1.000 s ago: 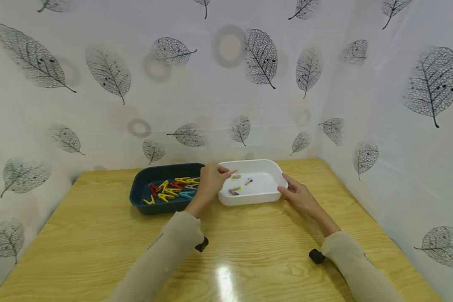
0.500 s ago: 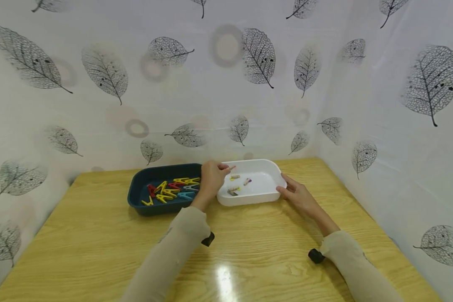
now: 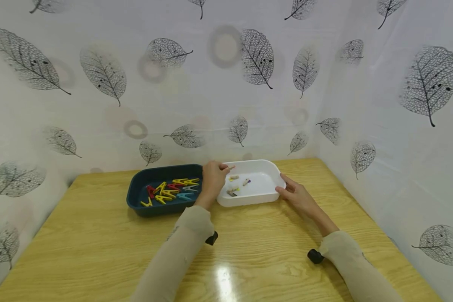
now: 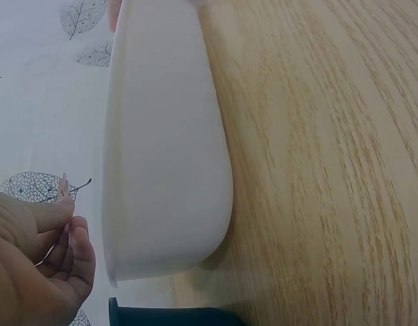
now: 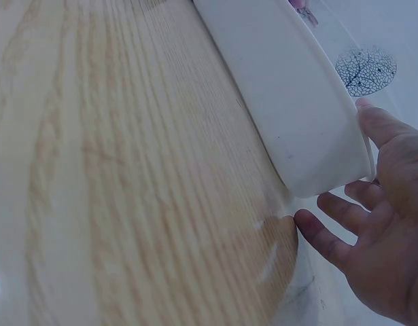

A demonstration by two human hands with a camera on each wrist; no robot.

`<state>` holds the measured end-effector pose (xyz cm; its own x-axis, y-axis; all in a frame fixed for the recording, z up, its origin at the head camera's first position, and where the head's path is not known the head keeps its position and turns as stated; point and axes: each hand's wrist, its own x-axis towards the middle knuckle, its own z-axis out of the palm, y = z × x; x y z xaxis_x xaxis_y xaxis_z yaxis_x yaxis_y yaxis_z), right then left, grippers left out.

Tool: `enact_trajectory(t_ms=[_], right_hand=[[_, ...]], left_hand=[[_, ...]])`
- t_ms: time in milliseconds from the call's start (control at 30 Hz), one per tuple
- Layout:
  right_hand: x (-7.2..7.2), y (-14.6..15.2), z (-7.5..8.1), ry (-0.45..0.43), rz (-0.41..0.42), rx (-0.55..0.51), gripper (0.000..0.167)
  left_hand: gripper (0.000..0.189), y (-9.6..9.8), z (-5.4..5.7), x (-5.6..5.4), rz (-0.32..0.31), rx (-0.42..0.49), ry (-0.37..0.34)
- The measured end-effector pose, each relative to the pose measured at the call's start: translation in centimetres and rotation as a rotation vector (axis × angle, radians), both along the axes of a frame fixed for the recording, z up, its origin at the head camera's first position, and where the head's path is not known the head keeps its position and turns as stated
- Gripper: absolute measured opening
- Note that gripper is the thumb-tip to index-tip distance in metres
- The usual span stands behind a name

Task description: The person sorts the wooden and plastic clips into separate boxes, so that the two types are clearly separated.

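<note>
In the head view my left hand (image 3: 213, 180) is over the left end of the white tray (image 3: 253, 200), near its rim. Its thumb and fingers pinch a small pinkish wooden clothespin (image 3: 231, 167), whose tip also sticks up from the fingertips in the left wrist view (image 4: 63, 185). Several little wooden clothespins with coloured bits, one of them at the centre (image 3: 246, 182), lie on the tray's floor. My right hand (image 3: 300, 199) grips the tray's right end, thumb at the rim and fingers against the outer wall, as the right wrist view shows.
Left of the white tray, close beside it, stands a dark blue tray (image 3: 136, 208) with several larger plastic clothespins (image 3: 167, 193) in yellow, red and blue. Both rest on a wooden table (image 3: 256, 243). A leaf-patterned curtain (image 3: 196, 96) rises behind the table and along its right side.
The clothespin in my left hand has lifted slightly and turned from near the tray's other clothespins towards the back rim. My right hand keeps its hold on the tray. The view has shifted a little.
</note>
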<state>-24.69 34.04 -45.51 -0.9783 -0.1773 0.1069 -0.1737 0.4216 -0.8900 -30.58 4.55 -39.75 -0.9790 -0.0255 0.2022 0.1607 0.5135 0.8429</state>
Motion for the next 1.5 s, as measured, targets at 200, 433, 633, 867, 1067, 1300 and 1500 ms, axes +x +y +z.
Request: enact_trajectory(t_ms=[200,433,633,867,1067,1300,1500], right_hand=[[0.1,0.1,0.0,0.003,-0.007,0.031,0.074],[0.2,0.0,0.1,0.007,-0.017,0.048,0.074],[0.2,0.0,0.0,0.001,-0.008,0.036,0.074],[0.1,0.0,0.0,0.007,-0.016,0.044,0.074],[0.2,-0.1,0.1,0.010,-0.012,0.041,0.073],[0.3,-0.3,0.4,0.021,-0.004,0.044,0.072],[0.3,-0.2,0.6,0.020,-0.025,0.080,0.074]], left_hand=[[0.014,0.1,-0.3,-0.1,0.006,-0.014,-0.002],[0.014,0.4,-0.5,-0.3,0.007,-0.014,0.027],[0.017,0.4,-0.8,-0.3,0.001,-0.028,0.056],[0.023,0.2,-0.6,0.0,-0.006,-0.022,0.043],[0.023,0.0,-0.4,0.3,-0.029,-0.057,0.025],[0.026,-0.9,-0.4,0.9,-0.084,-0.063,0.034],[0.031,-2.1,0.0,1.9,-0.141,-0.037,0.064]])
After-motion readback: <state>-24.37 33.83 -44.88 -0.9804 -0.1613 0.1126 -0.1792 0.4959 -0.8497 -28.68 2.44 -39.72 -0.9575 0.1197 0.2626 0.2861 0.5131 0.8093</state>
